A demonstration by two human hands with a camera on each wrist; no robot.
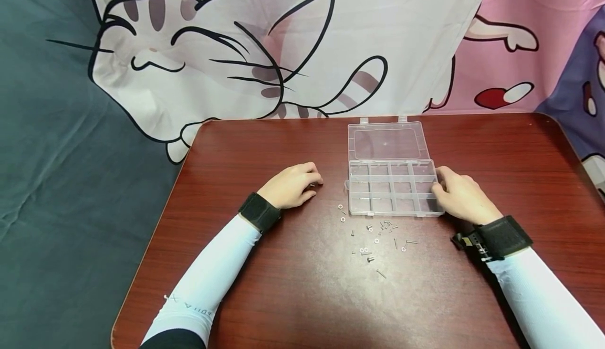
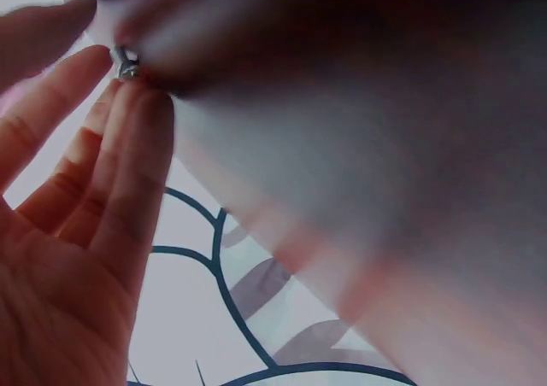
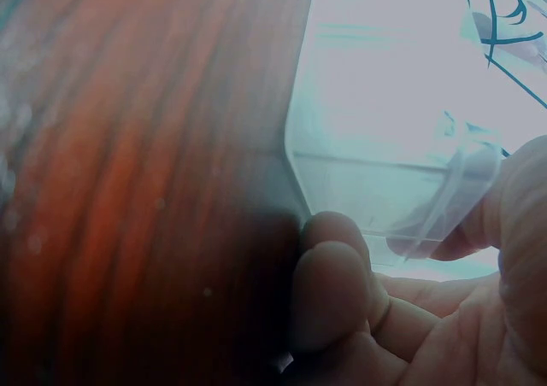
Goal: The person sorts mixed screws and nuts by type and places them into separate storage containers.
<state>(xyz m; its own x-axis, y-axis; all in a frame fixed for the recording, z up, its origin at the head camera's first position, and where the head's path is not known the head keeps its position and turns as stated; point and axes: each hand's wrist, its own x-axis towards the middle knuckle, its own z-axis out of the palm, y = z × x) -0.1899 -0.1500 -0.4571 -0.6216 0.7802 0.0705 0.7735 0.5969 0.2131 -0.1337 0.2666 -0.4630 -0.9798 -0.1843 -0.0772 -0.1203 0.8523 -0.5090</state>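
Note:
My left hand (image 1: 294, 185) rests at the left of the table, fingers loosely bent, a gap between thumb and forefinger. In the left wrist view a small metal screw (image 2: 126, 64) sits right by its fingertips; whether they touch it is not plain. My right hand (image 1: 465, 197) grips the right wall of a clear plastic compartment box (image 1: 392, 196). In the right wrist view the thumb is seen through the plastic, and curled fingers (image 3: 332, 292) press the outer side. The box's hinged lid (image 1: 388, 142) lies folded back, away from me.
Several small screws (image 1: 371, 260) and washers (image 1: 376, 241) lie scattered in front of the box, with more washers (image 1: 340, 207) at its left. A cat-print cloth (image 1: 307, 34) hangs behind the table's far edge. The brown tabletop (image 1: 302, 286) extends toward me.

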